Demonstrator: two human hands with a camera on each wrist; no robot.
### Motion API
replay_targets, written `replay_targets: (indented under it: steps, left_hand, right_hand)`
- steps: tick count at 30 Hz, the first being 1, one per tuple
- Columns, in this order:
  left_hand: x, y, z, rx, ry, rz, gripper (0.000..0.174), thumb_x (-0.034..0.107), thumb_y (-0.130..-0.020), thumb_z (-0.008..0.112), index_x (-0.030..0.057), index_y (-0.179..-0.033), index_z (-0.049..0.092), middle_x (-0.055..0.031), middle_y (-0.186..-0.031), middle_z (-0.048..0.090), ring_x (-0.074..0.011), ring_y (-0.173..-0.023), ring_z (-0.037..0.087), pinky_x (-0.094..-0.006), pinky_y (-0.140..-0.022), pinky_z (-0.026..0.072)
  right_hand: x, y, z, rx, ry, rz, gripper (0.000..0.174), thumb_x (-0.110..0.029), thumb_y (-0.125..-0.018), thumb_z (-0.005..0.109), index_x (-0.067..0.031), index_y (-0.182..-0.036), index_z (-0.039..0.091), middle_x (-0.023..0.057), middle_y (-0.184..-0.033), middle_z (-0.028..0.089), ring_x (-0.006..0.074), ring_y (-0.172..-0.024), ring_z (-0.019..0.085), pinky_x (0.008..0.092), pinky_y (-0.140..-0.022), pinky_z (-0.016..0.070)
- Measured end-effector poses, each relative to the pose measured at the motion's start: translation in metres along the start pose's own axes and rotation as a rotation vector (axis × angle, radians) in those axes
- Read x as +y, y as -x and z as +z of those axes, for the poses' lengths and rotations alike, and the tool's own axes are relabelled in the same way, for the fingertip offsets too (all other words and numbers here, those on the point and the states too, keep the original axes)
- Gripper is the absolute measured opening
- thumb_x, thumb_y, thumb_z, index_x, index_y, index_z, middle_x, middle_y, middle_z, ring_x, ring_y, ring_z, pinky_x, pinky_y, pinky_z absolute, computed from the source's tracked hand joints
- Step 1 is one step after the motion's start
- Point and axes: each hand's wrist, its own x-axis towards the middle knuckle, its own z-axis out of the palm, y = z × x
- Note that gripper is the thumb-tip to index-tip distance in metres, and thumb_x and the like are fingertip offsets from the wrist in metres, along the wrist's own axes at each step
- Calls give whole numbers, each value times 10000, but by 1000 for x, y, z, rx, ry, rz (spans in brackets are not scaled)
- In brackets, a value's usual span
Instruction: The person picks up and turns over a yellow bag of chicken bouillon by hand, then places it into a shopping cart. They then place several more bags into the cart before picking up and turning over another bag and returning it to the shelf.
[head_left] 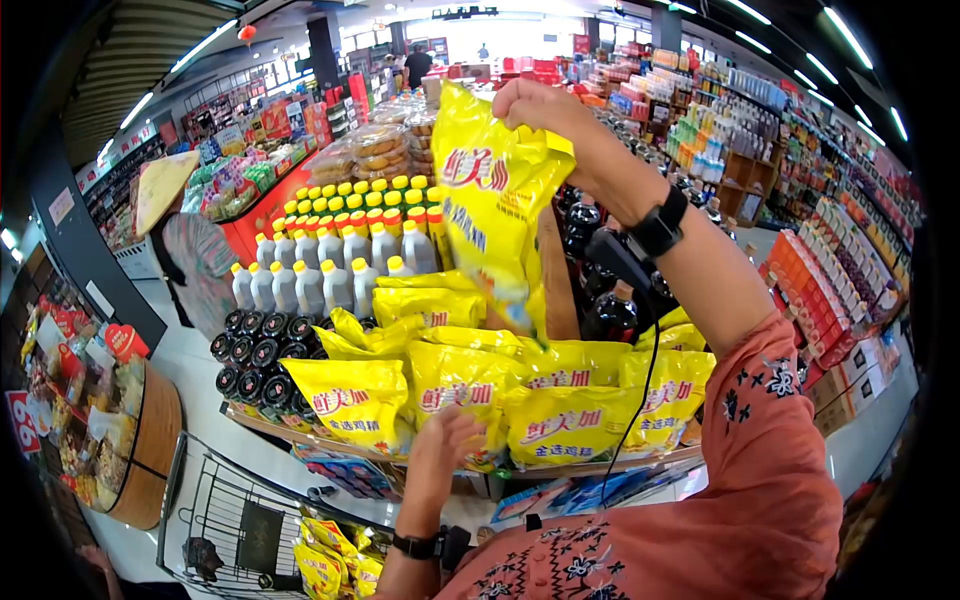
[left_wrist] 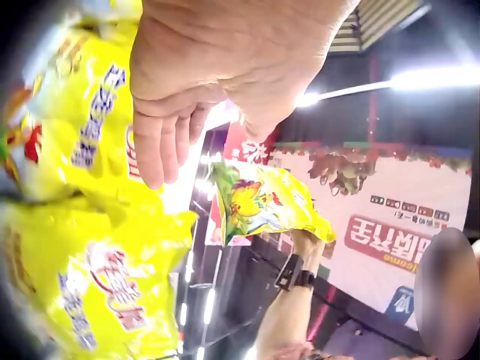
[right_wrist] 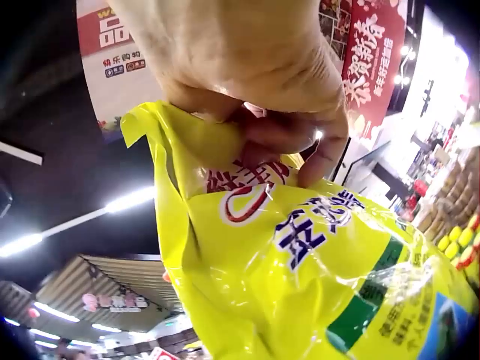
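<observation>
My right hand (head_left: 545, 108) grips a yellow seasoning bag (head_left: 500, 205) by its top edge and holds it up above the display. The right wrist view shows the fingers curled into the crumpled top of the seasoning bag (right_wrist: 277, 277). Low in front of the display is my left hand (head_left: 445, 455), its fingers extended and holding nothing. It overlaps the front row of standing yellow bags (head_left: 460, 385) in the head view. In the left wrist view the left hand (left_wrist: 232, 67) hangs beside several bags (left_wrist: 112, 277), fingers fairly straight.
A shopping cart (head_left: 225, 510) at lower left carries several yellow bags (head_left: 335, 560). Yellow-capped bottles (head_left: 340, 245) and dark bottles (head_left: 265, 350) stand left of the bags. More dark bottles (head_left: 610, 312) are at right. A person in a straw hat (head_left: 165, 190) stands at left.
</observation>
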Motion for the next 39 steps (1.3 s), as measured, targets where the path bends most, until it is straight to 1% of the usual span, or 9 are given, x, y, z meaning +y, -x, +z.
replay_targets:
  steps: [5, 7, 9, 12, 18, 24, 29, 35, 39]
  left_hand:
    - [-30, -15, 35, -350, 691, -84, 904, 696, -949, 405, -11, -1498, 274, -154, -1486, 427, -342, -1362, 431, -482, -1076, 413]
    - [-28, 3, 65, -213, 659, 46, 868, 691, -923, 477, 118, -1546, 281, -82, -1591, 329, -292, -1417, 377, -494, -1188, 258]
    - [-46, 16, 61, -94, 770, -10, 812, 661, -938, 488, 140, -1537, 315, -70, -1554, 394, -288, -1406, 390, -491, -1177, 283]
    - [-60, 27, 71, 13, 723, 70, 713, 605, -977, 473, 147, -1512, 363, -65, -1504, 461, -263, -1371, 436, -476, -1163, 323]
    - [-70, 65, 84, -49, 648, 172, 666, 499, -1015, 478, 117, -1532, 302, -82, -1549, 398, -276, -1408, 399, -491, -1167, 319]
    - [-79, 105, 122, 58, 418, 157, 531, 321, -1033, 504, 49, -1472, 379, -111, -1485, 470, -252, -1355, 470, -450, -1136, 366]
    - [-83, 131, 132, 173, 341, 165, 465, 332, -1044, 487, 41, -1405, 446, -104, -1387, 549, -221, -1252, 556, -403, -1045, 454]
    - [-92, 154, 125, 258, 91, 249, 390, 297, -1058, 462, 45, -1354, 468, -85, -1314, 574, -193, -1194, 574, -374, -1019, 454]
    - [-86, 165, 135, 297, 16, 324, 545, 378, -1015, 548, 61, -1437, 415, -89, -1417, 521, -221, -1279, 527, -419, -1096, 401]
  right_hand:
    - [-34, 81, 16, -111, -170, 157, 174, -158, -862, 630, -42, -990, 607, 22, -910, 632, 84, -820, 624, 223, -723, 499]
    - [-35, 113, 19, -111, -170, 183, 200, -176, -860, 627, -38, -1003, 606, 16, -903, 626, 73, -806, 607, 218, -714, 484]
    - [-31, 141, 23, -160, -201, 203, 213, -185, -862, 625, -39, -1016, 608, 13, -899, 621, 67, -813, 597, 223, -727, 478]
    - [22, 160, 2, -297, -93, 23, 176, -154, -886, 590, -33, -1013, 602, 19, -989, 609, 80, -916, 587, 220, -762, 472]
    - [62, 189, -39, -330, -407, 337, 216, -143, -910, 581, -15, -1084, 589, 34, -1044, 623, 95, -995, 629, 230, -896, 523]
    - [80, 215, -54, -316, -459, 446, 214, -139, -912, 585, -14, -1086, 597, 72, -1010, 681, 118, -905, 686, 253, -817, 570]
    - [106, 232, -56, -304, -623, 577, 278, -167, -930, 600, 2, -1150, 600, 87, -1032, 691, 153, -982, 698, 263, -821, 582]
    - [83, 271, -38, -117, -870, 559, 585, -512, -1007, 488, 9, -1251, 600, 137, -1227, 669, 216, -1114, 654, 368, -994, 504]
    - [65, 299, -33, -62, -893, 496, 545, -478, -1018, 485, -3, -1268, 583, 124, -1249, 653, 218, -1155, 623, 375, -995, 499]
